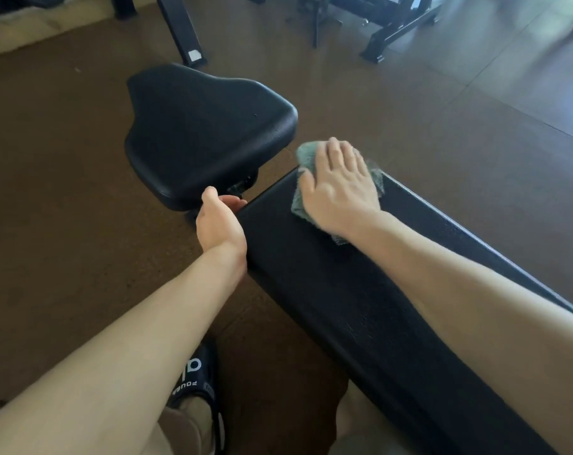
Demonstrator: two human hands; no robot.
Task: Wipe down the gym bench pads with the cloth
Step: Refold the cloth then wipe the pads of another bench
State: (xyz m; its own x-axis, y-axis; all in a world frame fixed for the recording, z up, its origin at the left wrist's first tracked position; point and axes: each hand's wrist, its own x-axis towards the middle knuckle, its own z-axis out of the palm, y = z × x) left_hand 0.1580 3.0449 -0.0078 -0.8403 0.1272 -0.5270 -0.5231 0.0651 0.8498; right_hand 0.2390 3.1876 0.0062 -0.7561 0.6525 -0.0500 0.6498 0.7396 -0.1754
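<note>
Pressing green cloth [305,153] onto back pad [344,307], right hand [341,188] has fingers flat; left hand [219,228] fingers grip the pad's end.

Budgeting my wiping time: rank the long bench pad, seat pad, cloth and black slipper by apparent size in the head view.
1. long bench pad
2. seat pad
3. cloth and black slipper: unsure; the right hand covers most of the cloth, the left forearm hides part of the nearer slipper.
</note>
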